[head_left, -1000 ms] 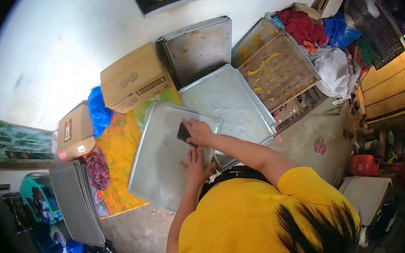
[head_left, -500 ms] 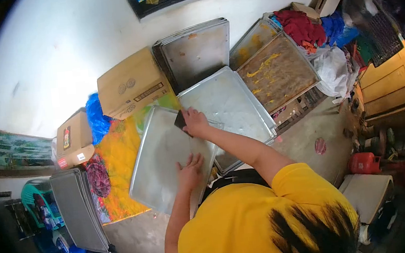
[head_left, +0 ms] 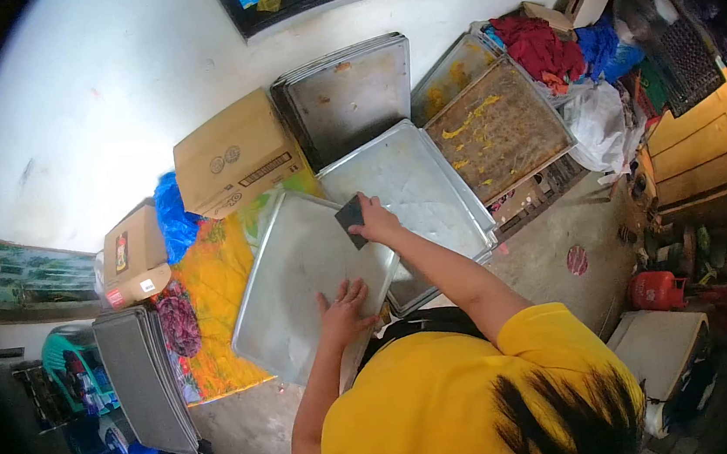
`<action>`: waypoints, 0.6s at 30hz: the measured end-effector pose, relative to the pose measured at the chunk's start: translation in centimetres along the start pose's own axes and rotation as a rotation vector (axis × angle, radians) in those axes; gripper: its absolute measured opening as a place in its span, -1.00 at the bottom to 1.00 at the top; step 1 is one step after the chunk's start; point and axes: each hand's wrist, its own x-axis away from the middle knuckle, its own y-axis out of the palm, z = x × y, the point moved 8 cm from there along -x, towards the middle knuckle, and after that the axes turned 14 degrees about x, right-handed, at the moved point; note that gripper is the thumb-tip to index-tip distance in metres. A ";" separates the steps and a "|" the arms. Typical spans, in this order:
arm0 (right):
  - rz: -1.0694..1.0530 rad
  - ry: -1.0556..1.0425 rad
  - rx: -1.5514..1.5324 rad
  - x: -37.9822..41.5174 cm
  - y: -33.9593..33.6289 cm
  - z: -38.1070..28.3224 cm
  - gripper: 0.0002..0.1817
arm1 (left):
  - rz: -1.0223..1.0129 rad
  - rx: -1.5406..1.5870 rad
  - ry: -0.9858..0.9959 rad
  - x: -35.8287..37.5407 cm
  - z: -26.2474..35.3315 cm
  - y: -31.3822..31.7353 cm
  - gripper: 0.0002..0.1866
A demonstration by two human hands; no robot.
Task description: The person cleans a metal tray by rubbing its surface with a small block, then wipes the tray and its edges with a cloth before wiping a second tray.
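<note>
A rimmed metal baking tray lies tilted in front of me, over my lap. My left hand rests flat on its near part with the fingers spread. Near the tray's far right edge, my right hand grips a dark flat scrubbing pad against the surface. Beyond it leans another shiny metal tray, partly covered by the one under my hands.
Stacked trays lean on the wall behind a cardboard box. A brown-stained tray stands at the right. More trays stand at the left beside an orange patterned cloth. A red gas cylinder sits far right.
My right hand has slid the pad a little to the right and toward me along the tray's edge. My left hand stays in nearly the same spot.
</note>
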 end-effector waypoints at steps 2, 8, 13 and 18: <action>0.069 0.048 -0.011 0.9 -0.1 2.1 0.07 | -0.043 -0.013 0.039 -0.2 0.5 -0.2 -0.13; 0.176 0.175 0.091 3.7 -2.2 4.8 0.01 | -0.128 -0.053 0.111 -1.0 1.8 -0.5 -0.12; 0.359 0.175 0.219 -0.7 -5.3 1.6 -0.07 | -0.069 -0.032 0.123 -0.9 1.3 0.0 -0.12; 0.285 -0.038 0.357 -4.8 -0.4 -6.6 -0.14 | 0.077 -0.078 0.104 0.5 2.0 1.8 -0.23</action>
